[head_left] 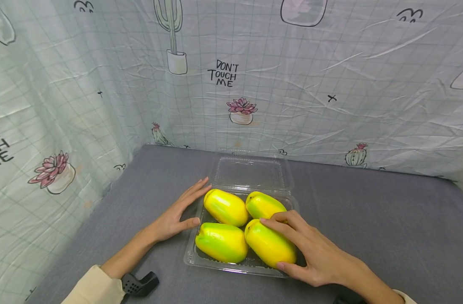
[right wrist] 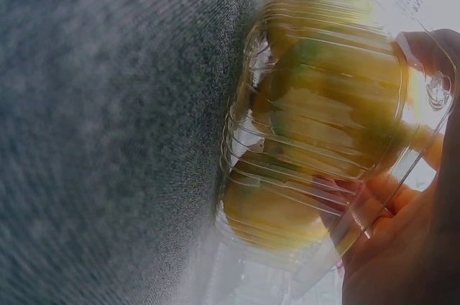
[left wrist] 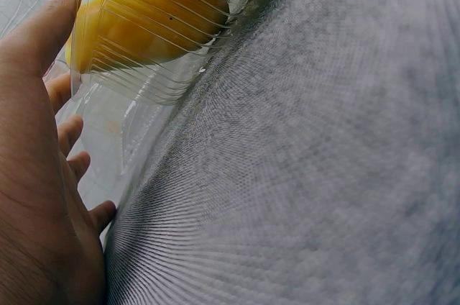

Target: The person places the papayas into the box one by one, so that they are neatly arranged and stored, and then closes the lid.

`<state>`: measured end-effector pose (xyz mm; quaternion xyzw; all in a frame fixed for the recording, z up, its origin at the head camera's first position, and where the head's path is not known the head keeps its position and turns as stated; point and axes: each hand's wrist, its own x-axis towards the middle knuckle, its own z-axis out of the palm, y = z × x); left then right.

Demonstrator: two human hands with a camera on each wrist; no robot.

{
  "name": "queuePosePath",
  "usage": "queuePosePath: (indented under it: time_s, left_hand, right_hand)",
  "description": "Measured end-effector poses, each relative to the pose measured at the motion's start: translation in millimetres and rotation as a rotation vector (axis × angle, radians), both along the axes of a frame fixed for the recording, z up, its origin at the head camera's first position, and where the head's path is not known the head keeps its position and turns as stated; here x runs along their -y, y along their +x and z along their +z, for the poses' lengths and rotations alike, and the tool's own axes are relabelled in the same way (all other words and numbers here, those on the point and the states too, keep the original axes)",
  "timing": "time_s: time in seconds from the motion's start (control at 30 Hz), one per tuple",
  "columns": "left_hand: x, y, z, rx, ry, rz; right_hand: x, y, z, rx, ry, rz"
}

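Note:
Several glossy yellow-green fruits, oblong and mango-like, lie in a clear plastic clamshell box [head_left: 239,267] in the head view. My right hand [head_left: 311,249] holds the near right fruit [head_left: 269,245], its thumb at the near end and fingers over the far side. Beside it are the near left fruit [head_left: 221,242], the far left fruit [head_left: 225,207] and the far right fruit [head_left: 264,204]. My left hand [head_left: 174,219] has its fingers and thumb extended along the box's left rim. In the left wrist view, the thumb [left wrist: 50,21] is at the clear wall.
The box's transparent lid [head_left: 250,173] lies folded back behind it on the grey tabletop [head_left: 368,223]. A printed cloth [head_left: 292,84] hangs along the back and left. A black wrist strap piece [head_left: 140,285] sits by the left sleeve.

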<state>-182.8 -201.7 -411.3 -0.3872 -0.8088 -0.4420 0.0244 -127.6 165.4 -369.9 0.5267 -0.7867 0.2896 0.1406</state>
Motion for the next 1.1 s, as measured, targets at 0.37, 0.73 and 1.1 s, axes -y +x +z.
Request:
queuePosePath:
  time_s: [0.37,0.73,1.1]
  left_hand:
    - [0.2,-0.7,0.0,-0.003,-0.008,0.004]
    - [0.2,-0.3,-0.6,0.004,0.001,0.004]
    - [0.6,0.1,0.4,0.01,0.009,0.011]
  right_hand:
    - [-0.1,0.4,0.0,0.005,0.013,-0.013]
    - [0.6,-2.0,-0.9,-0.008,-0.014,0.007]
    - [-3.4,-3.1,3.5,0.031,0.022,-0.015]
